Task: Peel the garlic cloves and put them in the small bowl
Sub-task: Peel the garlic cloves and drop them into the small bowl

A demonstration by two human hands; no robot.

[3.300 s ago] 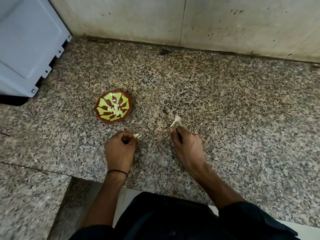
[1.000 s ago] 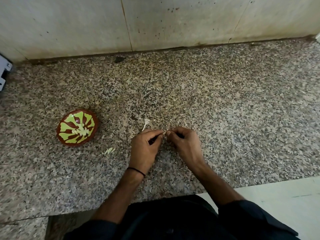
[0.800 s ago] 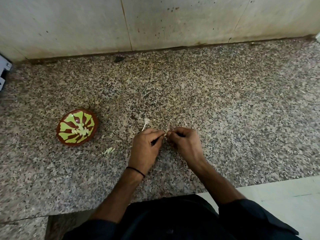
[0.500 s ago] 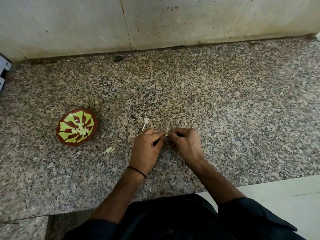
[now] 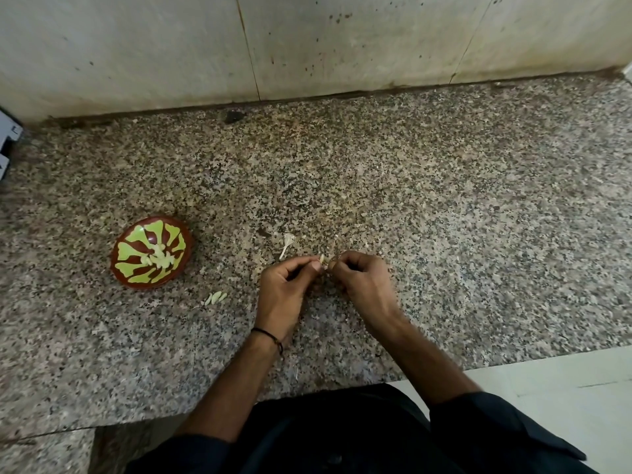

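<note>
A small pale garlic clove [image 5: 322, 258] is pinched between the fingertips of my left hand [image 5: 284, 292] and my right hand [image 5: 364, 285], just above the granite counter. The small bowl [image 5: 123, 271], brown with a green leaf pattern, stands to the left with several peeled cloves [image 5: 158, 256] in its middle. Between the bowl and my left hand, a few pale cloves [image 5: 215, 298] lie together on the counter. A bit of garlic stem with skin [image 5: 287, 243] lies just beyond my hands.
The speckled granite counter [image 5: 444, 217] runs back to a stained wall [image 5: 342, 46]. Its front edge passes below my wrists, with white floor [image 5: 564, 405] at the lower right. A grey plastic object [image 5: 7, 145] shows at the far left edge. A dark speck [image 5: 233, 116] lies by the wall.
Since 3.3 s ago my hands came together on one clove and the view shifted right. A few cloves now lie on the counter near the bowl. Over the last second the hands barely moved.
</note>
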